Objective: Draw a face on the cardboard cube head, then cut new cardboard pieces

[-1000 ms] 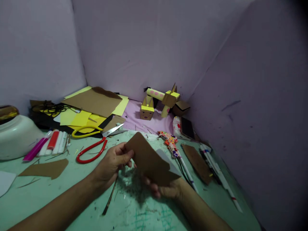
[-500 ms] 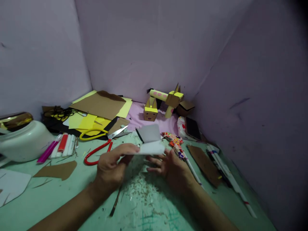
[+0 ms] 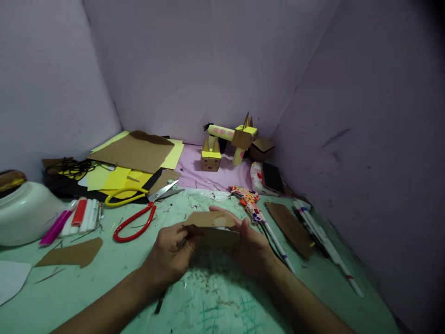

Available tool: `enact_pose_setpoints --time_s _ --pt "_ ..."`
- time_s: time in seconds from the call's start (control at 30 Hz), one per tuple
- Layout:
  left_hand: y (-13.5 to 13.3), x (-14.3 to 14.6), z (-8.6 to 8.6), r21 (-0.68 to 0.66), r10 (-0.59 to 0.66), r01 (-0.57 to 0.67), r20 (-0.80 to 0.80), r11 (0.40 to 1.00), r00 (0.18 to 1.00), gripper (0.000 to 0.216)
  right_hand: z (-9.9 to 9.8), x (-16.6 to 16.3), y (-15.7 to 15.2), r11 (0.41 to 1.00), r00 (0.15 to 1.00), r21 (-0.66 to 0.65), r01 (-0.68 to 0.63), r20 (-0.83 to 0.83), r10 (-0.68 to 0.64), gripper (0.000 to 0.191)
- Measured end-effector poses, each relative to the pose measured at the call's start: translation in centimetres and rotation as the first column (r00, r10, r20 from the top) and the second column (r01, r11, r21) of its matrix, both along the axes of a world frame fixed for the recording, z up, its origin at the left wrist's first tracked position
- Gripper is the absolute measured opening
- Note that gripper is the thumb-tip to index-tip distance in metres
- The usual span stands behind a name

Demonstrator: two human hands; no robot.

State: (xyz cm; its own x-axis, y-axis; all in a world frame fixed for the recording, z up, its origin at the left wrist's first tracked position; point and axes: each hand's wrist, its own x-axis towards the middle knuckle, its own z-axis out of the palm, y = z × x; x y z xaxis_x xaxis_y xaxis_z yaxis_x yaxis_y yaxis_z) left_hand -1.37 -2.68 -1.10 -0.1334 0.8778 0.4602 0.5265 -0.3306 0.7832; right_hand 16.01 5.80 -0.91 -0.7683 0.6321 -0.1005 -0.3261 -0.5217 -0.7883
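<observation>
A folded piece of cardboard, brown outside with a sliver of white inside, is held up over the middle of the table. My left hand pinches its left end between thumb and fingers. Around the right end curls my right hand, its thumb in front and its fingers reaching behind the far edge. The lower flap lies in shadow, and the fingertips beneath it are hidden. Closest to my left hand are the scissors with red and yellow handles, lying with blades spread.
Markers and a white pot stand at left. Cardboard and yellow sheets lie behind. Cardboard animal figures are at the back. A patterned paper piece, phone, cardboard strip and pens line the right.
The piece has turned from its white faces to its brown side, folding closer together. My right hand has closed in around its right end. The view has shifted slightly.
</observation>
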Motion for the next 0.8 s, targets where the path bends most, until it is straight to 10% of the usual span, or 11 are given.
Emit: enact_pose_setpoints --time_s 0.17,0.33,0.5,0.8 --pt "0.2 0.5 0.5 -0.324 0.193 -0.156 0.087 0.933 0.977 0.022 -0.8 -0.7 -0.4 0.955 0.981 0.292 0.054 0.161 -0.104 0.069" --pt "0.8 0.4 0.3 -0.412 0.322 -0.268 0.065 0.871 0.945 0.027 -1.2 -1.5 -0.8 0.939 0.949 0.271 0.210 0.173 -0.262 0.045" --pt "1.2 0.4 0.4 -0.378 0.168 0.052 0.526 0.925 0.834 0.052 -1.1 -1.4 -1.3 0.980 0.966 0.125 0.155 0.190 -0.177 0.043" --pt "1.5 0.6 0.9 -0.383 0.261 0.046 0.709 0.923 0.655 0.055 -1.6 -1.7 -1.6 0.992 0.967 0.123 -0.009 0.253 -0.023 0.045"
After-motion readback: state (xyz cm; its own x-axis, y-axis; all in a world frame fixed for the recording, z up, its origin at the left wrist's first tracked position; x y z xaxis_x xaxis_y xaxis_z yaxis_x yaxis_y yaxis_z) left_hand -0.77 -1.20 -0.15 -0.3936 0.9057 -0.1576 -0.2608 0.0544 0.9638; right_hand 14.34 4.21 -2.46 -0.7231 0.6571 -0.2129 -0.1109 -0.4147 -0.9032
